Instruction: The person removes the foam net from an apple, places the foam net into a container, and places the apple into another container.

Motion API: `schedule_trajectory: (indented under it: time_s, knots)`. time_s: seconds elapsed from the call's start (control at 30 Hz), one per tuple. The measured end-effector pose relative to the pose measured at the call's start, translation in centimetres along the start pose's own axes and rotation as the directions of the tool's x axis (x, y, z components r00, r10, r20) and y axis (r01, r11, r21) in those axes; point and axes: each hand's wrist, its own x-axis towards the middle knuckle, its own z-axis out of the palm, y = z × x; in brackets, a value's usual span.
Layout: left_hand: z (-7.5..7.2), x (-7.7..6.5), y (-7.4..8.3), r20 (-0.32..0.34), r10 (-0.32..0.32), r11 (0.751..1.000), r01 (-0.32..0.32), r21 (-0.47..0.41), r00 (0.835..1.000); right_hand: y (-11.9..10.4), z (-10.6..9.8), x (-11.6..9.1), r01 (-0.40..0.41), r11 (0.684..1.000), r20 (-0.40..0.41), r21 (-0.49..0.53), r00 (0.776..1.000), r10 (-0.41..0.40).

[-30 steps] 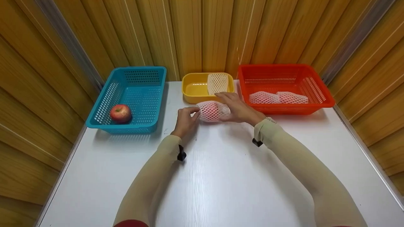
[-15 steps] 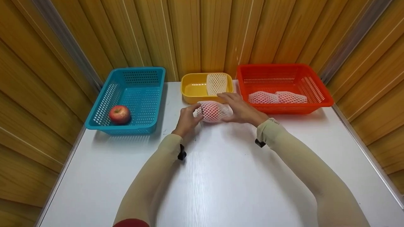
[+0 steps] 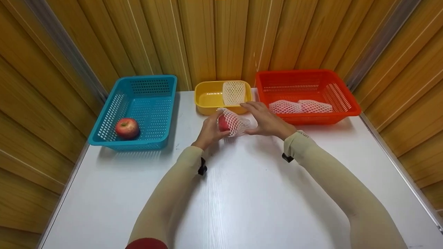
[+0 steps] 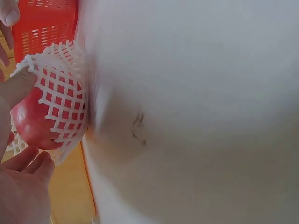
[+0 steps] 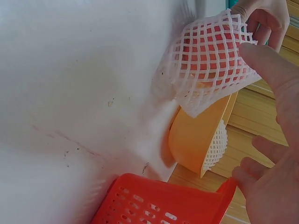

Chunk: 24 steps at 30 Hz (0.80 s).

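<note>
Near the back of the white table, a red apple [image 4: 32, 119] sits partly inside a white foam net sleeve [image 3: 237, 125]. My left hand [image 3: 210, 130] grips it from the left, thumb at the net's edge and fingertips under the bare side of the fruit, as the left wrist view shows. The net's loose right end extends past the apple. On that side my right hand [image 3: 268, 121] is spread wide, its thumb [image 5: 264, 60] overlapping the net in the right wrist view. Its other fingers stand apart from the fruit, near the red basket's rim.
A teal basket [image 3: 152, 109] at left holds one bare apple [image 3: 127, 128]. Behind the hands stands a yellow container [image 3: 211, 99] with flat net sleeves [image 3: 234, 93]. At right, a red basket [image 3: 309, 119] holds two netted fruits [image 3: 285, 107]. Wooden panels [image 3: 204, 41] enclose the table.
My left hand has moved from the net's left end onto the apple. The net's left edge now stands back, baring the apple's left side. My right hand has stayed nearly in place.
</note>
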Motion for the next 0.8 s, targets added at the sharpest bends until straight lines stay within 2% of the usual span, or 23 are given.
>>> schedule_trajectory:
  time_s: [0.2, 0.3, 0.5, 0.67, 0.8]
  knots:
    - [0.8, 0.6, 0.2, 0.027, -0.020, 0.999, 0.021, -0.032, 0.999, 0.2, 0.0, -0.3, -0.002, 0.999, -0.025, -0.047, 1.000, 0.001]
    - [1.1, 0.9, 0.2, 0.041, -0.023, 1.000, 0.023, -0.016, 0.999, 0.2, -0.1, -0.5, -0.007, 0.998, -0.029, -0.062, 1.000, 0.005]
    - [1.0, 1.2, -0.1, 0.033, -0.001, 1.000, 0.000, 0.029, 0.999, 0.2, 0.0, -0.4, 0.001, 0.997, -0.037, -0.074, 0.999, -0.004]
    - [1.0, 1.3, -0.5, 0.023, -0.025, 1.000, 0.025, 0.006, 0.999, 0.4, 0.0, -0.5, 0.006, 0.998, -0.045, -0.069, 0.999, -0.009]
    - [1.0, 1.3, -0.5, 0.036, -0.019, 1.000, 0.019, 0.021, 0.999, 0.6, 0.2, -0.5, 0.041, 0.995, -0.066, -0.087, 0.997, -0.047]
